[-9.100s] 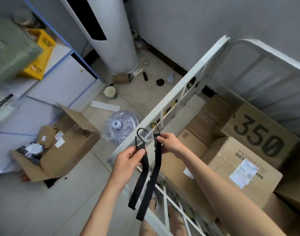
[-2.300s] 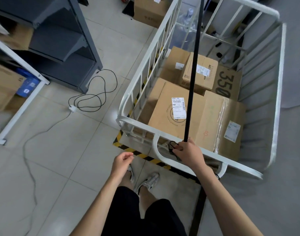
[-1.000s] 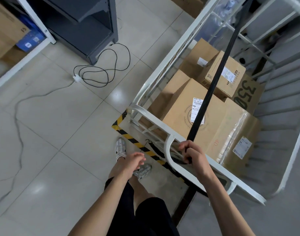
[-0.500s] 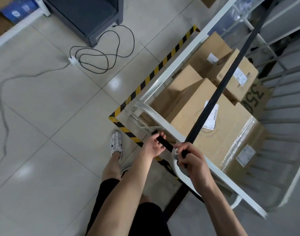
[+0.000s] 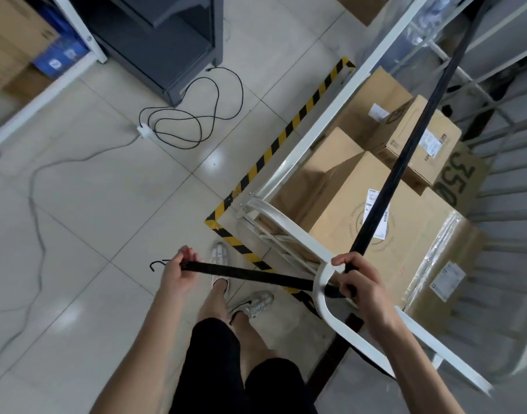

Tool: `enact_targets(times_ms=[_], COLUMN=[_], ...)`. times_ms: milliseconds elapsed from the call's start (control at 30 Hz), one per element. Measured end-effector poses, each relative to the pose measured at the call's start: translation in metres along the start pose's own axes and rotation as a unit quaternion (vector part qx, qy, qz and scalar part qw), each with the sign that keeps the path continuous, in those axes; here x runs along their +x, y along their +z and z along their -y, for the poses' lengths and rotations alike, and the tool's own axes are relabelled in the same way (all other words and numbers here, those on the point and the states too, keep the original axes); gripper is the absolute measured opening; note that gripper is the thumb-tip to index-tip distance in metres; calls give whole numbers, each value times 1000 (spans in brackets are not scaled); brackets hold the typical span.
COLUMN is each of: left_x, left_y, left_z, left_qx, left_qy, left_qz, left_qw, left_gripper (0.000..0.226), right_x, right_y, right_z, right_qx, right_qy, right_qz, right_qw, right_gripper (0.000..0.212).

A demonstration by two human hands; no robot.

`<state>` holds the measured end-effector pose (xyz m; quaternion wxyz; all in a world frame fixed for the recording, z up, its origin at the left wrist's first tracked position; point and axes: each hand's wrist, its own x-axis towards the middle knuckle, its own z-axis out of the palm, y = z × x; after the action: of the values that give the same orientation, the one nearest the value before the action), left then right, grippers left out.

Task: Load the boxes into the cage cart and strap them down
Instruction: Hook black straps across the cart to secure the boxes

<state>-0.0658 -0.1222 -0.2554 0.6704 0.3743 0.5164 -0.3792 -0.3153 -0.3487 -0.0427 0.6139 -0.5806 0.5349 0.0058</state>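
Both hands had a tight grip on the black strap (image 5: 384, 186). Her right hand (image 5: 359, 282) squeezed it at the white rail of the cage cart (image 5: 325, 289). Her left hand (image 5: 178, 274) pulled the loose end out over the floor, near its hook (image 5: 157, 264). From the rail, that strap ran up across the brown boxes (image 5: 342, 186) sitting inside the cart.

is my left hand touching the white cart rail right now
Apart. The head view shows the left hand out over the floor tiles, gripping the strap well clear of the rail.
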Motion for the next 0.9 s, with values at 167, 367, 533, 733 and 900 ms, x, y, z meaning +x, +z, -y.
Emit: enact_targets(times_ms=[167, 367, 533, 733, 900], left_x=[-20, -59, -54, -30, -24], left_y=[4, 56, 74, 61, 62], left_z=[-21, 9, 42, 72, 85], left_qx=[256, 431, 538, 484, 443], left_qy=[66, 18, -12, 12, 9], left_qz=[32, 150, 181, 141, 169], left_qw=[964, 890, 823, 864, 881], left_gripper=[25, 23, 23, 37, 32], right_x=[6, 21, 35, 53, 64], right_y=[18, 28, 39, 34, 19], right_z=[19, 35, 45, 41, 41], right_qx=[-20, -35, -46, -45, -72], right_qy=[-7, -50, -75, -75, -80], right_qz=[14, 12, 29, 48, 78], right_qw=[1000, 998, 996, 995, 991], right_gripper=[26, 23, 19, 21, 22])
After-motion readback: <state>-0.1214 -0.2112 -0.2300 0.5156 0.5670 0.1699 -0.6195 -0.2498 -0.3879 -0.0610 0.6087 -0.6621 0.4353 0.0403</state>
